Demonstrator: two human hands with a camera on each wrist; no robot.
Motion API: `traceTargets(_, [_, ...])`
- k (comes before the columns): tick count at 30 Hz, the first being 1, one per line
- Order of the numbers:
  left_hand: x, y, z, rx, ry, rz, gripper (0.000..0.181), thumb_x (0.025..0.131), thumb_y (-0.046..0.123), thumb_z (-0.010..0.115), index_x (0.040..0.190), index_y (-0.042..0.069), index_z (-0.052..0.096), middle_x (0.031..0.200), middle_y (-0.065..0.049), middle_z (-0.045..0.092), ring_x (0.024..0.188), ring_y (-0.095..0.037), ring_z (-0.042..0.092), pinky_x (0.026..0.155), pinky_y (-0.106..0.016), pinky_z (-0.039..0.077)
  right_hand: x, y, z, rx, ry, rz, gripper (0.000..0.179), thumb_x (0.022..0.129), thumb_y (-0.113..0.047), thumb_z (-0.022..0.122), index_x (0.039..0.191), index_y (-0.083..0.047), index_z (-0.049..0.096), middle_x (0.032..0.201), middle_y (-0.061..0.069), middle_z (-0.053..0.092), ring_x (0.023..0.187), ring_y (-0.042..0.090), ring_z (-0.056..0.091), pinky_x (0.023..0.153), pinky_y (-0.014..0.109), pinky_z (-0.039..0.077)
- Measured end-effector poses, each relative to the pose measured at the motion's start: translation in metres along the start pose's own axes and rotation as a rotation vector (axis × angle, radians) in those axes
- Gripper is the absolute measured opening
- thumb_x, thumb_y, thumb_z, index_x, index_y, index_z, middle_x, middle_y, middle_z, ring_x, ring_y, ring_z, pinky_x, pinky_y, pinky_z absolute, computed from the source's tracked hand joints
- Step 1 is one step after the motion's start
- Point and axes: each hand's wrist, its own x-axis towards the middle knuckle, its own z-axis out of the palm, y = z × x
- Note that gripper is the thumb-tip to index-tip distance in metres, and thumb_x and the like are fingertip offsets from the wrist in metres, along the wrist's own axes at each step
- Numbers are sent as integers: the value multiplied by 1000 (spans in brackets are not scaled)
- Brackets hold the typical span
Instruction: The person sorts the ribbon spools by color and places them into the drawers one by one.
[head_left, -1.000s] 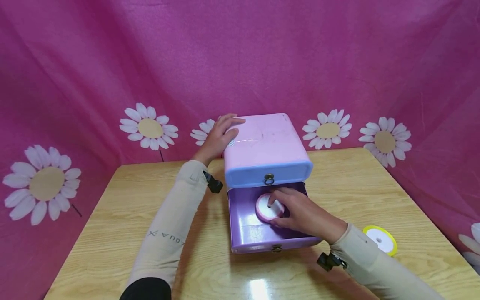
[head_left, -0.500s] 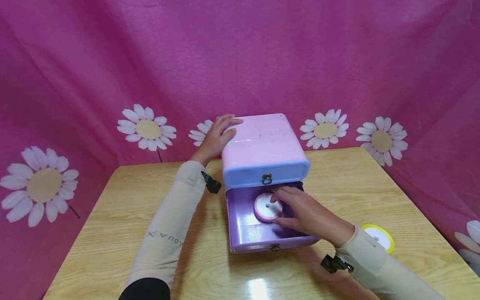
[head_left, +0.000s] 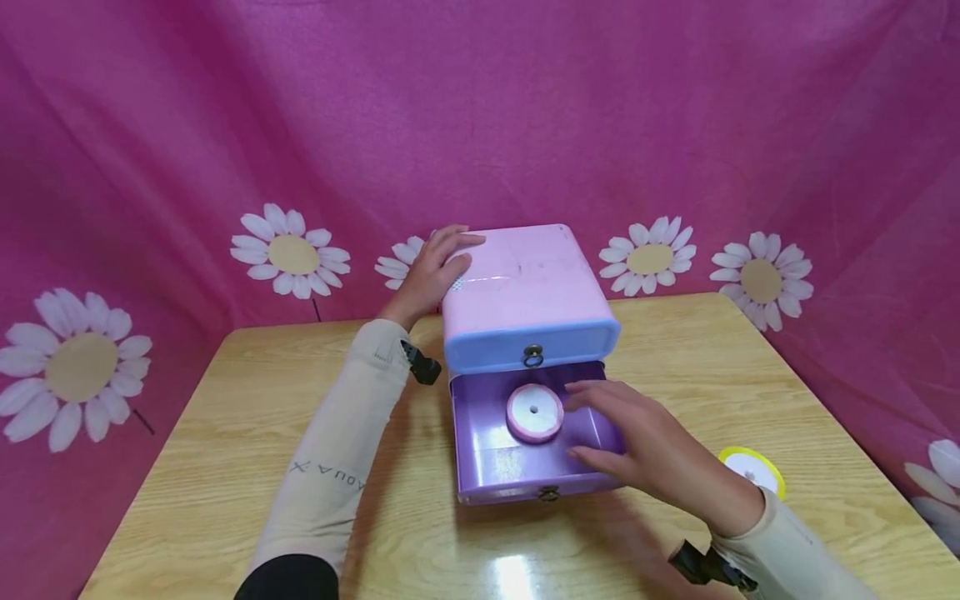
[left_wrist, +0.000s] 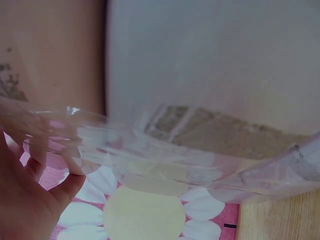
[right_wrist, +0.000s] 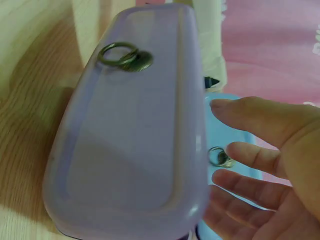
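Note:
A small two-drawer box with a pink top (head_left: 532,275) stands on the table, its blue upper drawer (head_left: 487,354) closed. The purple lower drawer (head_left: 480,467) is pulled out, and a pink-rimmed white ribbon spool (head_left: 534,413) lies flat inside. My left hand (head_left: 431,275) rests on the box's top left edge, fingers spread over it. Over the drawer's right side hovers my right hand (head_left: 645,437), thumb and fingers apart and holding nothing, just right of the spool. In the right wrist view the right hand (right_wrist: 270,170) shows beside the purple drawer front (right_wrist: 130,130).
A yellow-rimmed white spool (head_left: 752,468) lies on the wooden table (head_left: 300,433) to the right, partly behind the right forearm. Behind the table hangs a pink cloth (head_left: 480,108) with white daisies. Metal ring pulls (head_left: 533,357) stick out from the drawer fronts.
My right hand has let go of the pink-rimmed spool and drawn back to the right, its fingers spreading. The spool stays in the drawer. My left hand keeps its place on the box.

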Motion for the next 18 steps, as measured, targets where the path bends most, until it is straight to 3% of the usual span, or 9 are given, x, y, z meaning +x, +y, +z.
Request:
traceTargets(8, [0,-2,0,-10,1,35,32,91,26,47,121,20,57,138,-3,35,128,-11,26,105,-43,18,-15,-16,-8,19,108,-51,52,74,-32,73,120,-25,52,115,-11,55,105,9,52,87,20,41])
traceTargets(14, [0,-2,0,-5,8,23,31,91,27,47,121,22,57,138,0,35,127,-8,26,105,-41,19,-24,-25,-7,31,256,-126,56,64,-20,81,114,-22,58,108,-11,59,95,6,56,81,13,41])
traceTargets(18, [1,-2,0,-9,7,8,31,91,28,47,121,24,57,138,3,35,126,-6,26,105,-42,20,-28,-37,-9,83,313,-117,56,58,-13,83,109,-20,60,102,-10,62,85,4,56,75,11,42])
